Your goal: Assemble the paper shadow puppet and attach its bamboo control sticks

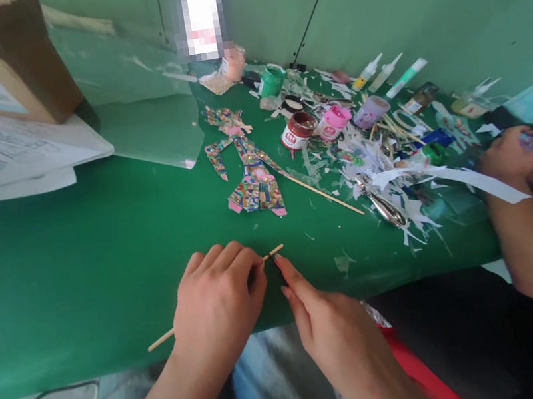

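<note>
- Your left hand (pixel 218 291) is closed around a thin wooden stick (pixel 161 339), palm down, right by the front edge of the green tabletop (pixel 81 276).
- Both ends of that stick poke out: one beyond your wrist, slanting toward the edge, the other just past your fingertips.
- Here's your right hand (pixel 322 312), fingers pinched on a small dark item (pixel 272 259) against the stick; most of it is hidden, so you can't tell what it is. Your right wrist hangs out past the edge.
- Straight ahead, beyond a strip of green, lies the patterned paper figure (pixel 255 174), flat, a second stick (pixel 323 194) running from its arm rightward.
- Room on your left! A broad green stretch reaches up to the printed sheets (pixel 1 154) and clear plastic sheet (pixel 148 127).
- Tighter on your right: paper scraps (pixel 365 153), a silver metal tool (pixel 381 200), and the dark red paint jar (pixel 297 132) beside the pink paint jar (pixel 334 123).
- Far right, a co-worker's hands (pixel 517 153) meet near the table's end.
</note>
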Tool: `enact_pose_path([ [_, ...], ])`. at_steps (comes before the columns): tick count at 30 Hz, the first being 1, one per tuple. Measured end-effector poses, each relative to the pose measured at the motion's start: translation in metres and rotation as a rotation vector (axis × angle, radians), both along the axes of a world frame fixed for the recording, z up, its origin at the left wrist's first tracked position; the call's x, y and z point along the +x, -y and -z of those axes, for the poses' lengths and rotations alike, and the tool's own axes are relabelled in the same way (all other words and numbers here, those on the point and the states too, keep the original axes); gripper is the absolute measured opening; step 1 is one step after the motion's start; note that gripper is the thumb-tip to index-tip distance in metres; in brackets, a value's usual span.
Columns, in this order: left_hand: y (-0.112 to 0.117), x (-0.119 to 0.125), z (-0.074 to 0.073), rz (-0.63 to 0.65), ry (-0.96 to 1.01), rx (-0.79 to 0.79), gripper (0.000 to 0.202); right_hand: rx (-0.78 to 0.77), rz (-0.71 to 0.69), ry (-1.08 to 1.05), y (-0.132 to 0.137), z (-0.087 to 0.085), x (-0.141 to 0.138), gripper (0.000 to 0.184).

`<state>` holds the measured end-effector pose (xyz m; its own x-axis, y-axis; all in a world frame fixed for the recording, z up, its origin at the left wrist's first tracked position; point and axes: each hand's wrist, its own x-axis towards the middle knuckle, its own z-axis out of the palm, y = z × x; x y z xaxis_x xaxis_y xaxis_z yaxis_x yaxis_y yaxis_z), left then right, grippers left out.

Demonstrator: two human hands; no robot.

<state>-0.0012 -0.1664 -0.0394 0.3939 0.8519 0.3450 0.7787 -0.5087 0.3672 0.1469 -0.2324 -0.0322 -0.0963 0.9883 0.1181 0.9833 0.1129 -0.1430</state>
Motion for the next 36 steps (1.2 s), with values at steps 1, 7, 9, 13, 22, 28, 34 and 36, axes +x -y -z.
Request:
enact_pose_path([
  [1, -0.0008, -0.0006, -0.0005, 0.002, -0.001, -0.007, 0.015, 0.004, -0.002, 0.041, -0.0015, -0.0007, -0.0016, 0.044],
  [7, 0.0023, -0.002, 0.0007, -0.017, 0.036, 0.019, 0.018, 0.066, -0.056, 0.088, 0.0033, 0.0049, 0.0009, 0.046],
  [9, 0.0033, -0.0019, 0.0015, -0.008, 0.042, 0.014, 0.018, 0.065, -0.072, 0.101, 0.005, 0.0054, 0.0025, 0.046],
  [13, 0.0024, -0.0023, 0.0008, -0.004, 0.021, 0.023, 0.018, 0.032, -0.03, 0.181, 0.0025, 0.0028, 0.0001, 0.048],
  [22, 0.006, -0.0027, 0.0006, -0.002, 0.026, 0.067, 0.019, 0.028, -0.058, 0.183, 0.0069, 0.0082, 0.0002, 0.058],
  [28, 0.0054, -0.0001, 0.002, -0.004, 0.032, 0.086, 0.018, 0.0, -0.063, 0.208, 0.0006, 0.0024, -0.0046, 0.057],
  [34, 0.0061, -0.0008, 0.0024, 0.014, 0.047, 0.065, 0.017, 0.006, -0.086, 0.199, -0.001, 0.0023, -0.0015, 0.052],
  [36, 0.0063, -0.0009, 0.0027, 0.018, 0.06, 0.053, 0.017, -0.001, -0.072, 0.211, -0.0003, 0.0032, -0.0006, 0.051],
])
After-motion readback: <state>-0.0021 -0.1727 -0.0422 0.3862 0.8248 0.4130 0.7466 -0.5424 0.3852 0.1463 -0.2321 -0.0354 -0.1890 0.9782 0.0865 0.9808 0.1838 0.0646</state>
